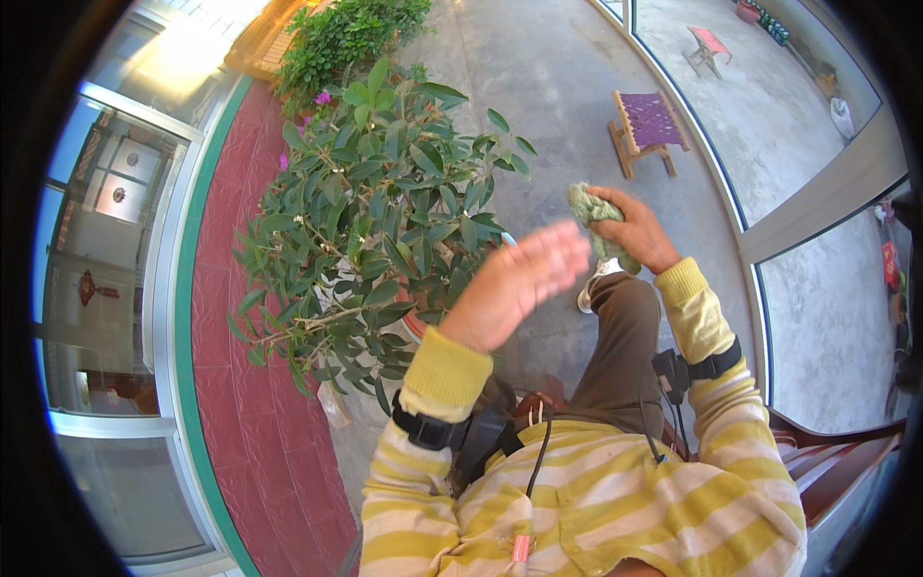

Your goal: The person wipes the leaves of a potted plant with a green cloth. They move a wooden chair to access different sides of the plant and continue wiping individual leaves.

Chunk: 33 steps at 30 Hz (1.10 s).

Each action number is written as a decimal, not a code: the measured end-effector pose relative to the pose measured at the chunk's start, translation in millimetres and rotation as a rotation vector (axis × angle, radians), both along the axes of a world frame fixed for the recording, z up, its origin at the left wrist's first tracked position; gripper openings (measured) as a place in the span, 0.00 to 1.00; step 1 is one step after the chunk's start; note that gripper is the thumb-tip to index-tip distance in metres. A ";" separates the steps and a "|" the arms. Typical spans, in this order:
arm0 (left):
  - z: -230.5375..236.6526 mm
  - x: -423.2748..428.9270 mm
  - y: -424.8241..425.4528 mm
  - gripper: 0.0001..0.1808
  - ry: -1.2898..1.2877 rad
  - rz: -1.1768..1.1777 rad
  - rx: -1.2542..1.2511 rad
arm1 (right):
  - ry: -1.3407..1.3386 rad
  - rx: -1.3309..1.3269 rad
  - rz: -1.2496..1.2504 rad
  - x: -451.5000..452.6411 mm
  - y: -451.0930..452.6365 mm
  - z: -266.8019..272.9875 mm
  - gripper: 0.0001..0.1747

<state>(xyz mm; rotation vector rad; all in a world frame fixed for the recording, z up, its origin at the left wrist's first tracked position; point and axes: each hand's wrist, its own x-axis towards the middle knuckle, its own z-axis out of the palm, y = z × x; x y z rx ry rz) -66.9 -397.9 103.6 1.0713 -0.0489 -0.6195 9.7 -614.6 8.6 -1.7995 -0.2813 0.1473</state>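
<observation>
A wrinkled green cloth (597, 210) is gripped by my right hand (637, 229), with part of it hanging below the fingers. Left of it, my left hand (520, 283) is raised with the fingers extended, slightly blurred, and nothing shows in it. It is beside a leafy potted plant (389, 216) with broad green leaves and small pale flowers. Most of the plant's reddish pot (412, 321) is hidden by leaves. Behind my left fingers, a small bit of a light-blue object shows, too covered to name.
A wooden folding stool (651, 121) with a purple woven seat stands on the grey floor. Windows (750, 238) line the right side. Dark red wall covering (245, 346) runs along the left. A bushy plant with pink flowers (346, 43) grows farther off.
</observation>
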 end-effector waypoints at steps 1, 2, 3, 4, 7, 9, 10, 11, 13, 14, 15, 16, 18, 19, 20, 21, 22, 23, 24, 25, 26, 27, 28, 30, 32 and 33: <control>-3.7 -14.3 1.4 0.27 -0.036 -0.141 0.058 | 0.043 0.014 -0.002 -5.9 -2.4 -5.3 0.28; -7.9 -26.6 4.4 0.27 0.011 -0.200 0.165 | 0.087 0.029 -0.004 -12.2 -4.4 -10.0 0.28; -12.1 -37.6 8.7 0.28 0.026 -0.213 0.258 | 0.118 0.040 -0.003 -17.9 -5.6 -14.0 0.29; -15.9 -46.9 13.9 0.28 0.020 -0.228 0.327 | 0.167 0.057 0.012 -22.8 -6.5 -17.1 0.29; -20.5 -67.0 36.2 0.28 0.049 -0.220 0.378 | 0.234 0.089 0.023 -32.3 -3.5 -22.6 0.29; -15.6 -78.0 49.9 0.28 0.082 -0.175 0.365 | 0.206 0.128 0.032 -34.9 1.6 -22.2 0.29; -12.8 -81.7 53.7 0.29 0.072 -0.125 0.343 | 0.206 0.114 0.018 -36.4 4.7 -20.8 0.29; -9.5 -84.2 55.2 0.29 0.039 -0.043 0.280 | 0.191 0.160 0.044 -37.6 7.2 -18.1 0.28; -0.7 -87.7 56.9 0.29 -0.002 0.121 0.194 | 0.187 0.194 0.067 -38.4 14.4 -10.2 0.28; 2.6 -86.0 56.2 0.29 -0.001 0.191 0.153 | 0.176 0.219 0.076 -38.7 19.2 -5.4 0.28; 5.0 -82.3 55.2 0.29 -0.045 0.258 0.103 | 0.166 0.244 0.086 -39.4 24.2 -0.3 0.28; 7.6 -78.3 55.5 0.28 -0.043 0.339 0.067 | 0.157 0.257 0.090 -40.4 28.9 5.2 0.28; 9.1 -69.0 55.6 0.26 -0.035 0.505 -0.018 | 0.117 0.266 0.133 -43.3 36.3 17.1 0.28; 8.2 -63.8 56.5 0.26 0.039 0.569 -0.045 | 0.103 0.250 0.143 -44.7 39.9 23.3 0.28; 6.4 -58.4 57.8 0.26 0.087 0.617 -0.096 | 0.082 0.262 0.167 -46.0 43.4 29.4 0.28; 3.5 -53.0 58.9 0.26 0.136 0.664 -0.148 | 0.066 0.261 0.182 -47.3 46.4 35.1 0.28; -0.2 -47.9 60.3 0.26 0.153 0.723 -0.207 | 0.037 0.256 0.197 -48.4 50.3 40.8 0.28; -5.6 -42.7 59.7 0.28 0.192 0.759 -0.247 | 0.032 0.260 0.205 -49.0 53.9 45.7 0.28; -11.6 -37.0 58.4 0.30 0.231 0.796 -0.288 | 0.012 0.261 0.214 -48.8 57.8 50.3 0.28; -17.4 -31.4 56.9 0.33 0.258 0.826 -0.324 | -0.022 0.267 0.229 -48.3 60.9 54.2 0.28; -22.5 -26.4 56.4 0.32 0.286 0.855 -0.366 | -0.023 0.249 0.230 -47.5 63.4 57.1 0.29; -26.8 -21.4 56.2 0.31 0.277 0.896 -0.392 | -0.040 0.238 0.235 -46.5 65.8 59.2 0.29; -29.8 -16.8 57.0 0.29 0.259 0.933 -0.409 | -0.080 0.238 0.246 -45.6 69.1 60.3 0.29; -33.3 -7.1 57.8 0.23 0.301 1.091 -0.438 | -0.095 0.224 0.238 -45.6 71.3 59.9 0.29; -33.9 1.7 59.0 0.21 0.328 1.133 -0.455 | -0.100 0.225 0.229 -46.8 70.5 57.1 0.29; -33.5 5.1 59.3 0.20 0.347 1.152 -0.473 | -0.086 0.228 0.220 -48.3 68.3 55.3 0.29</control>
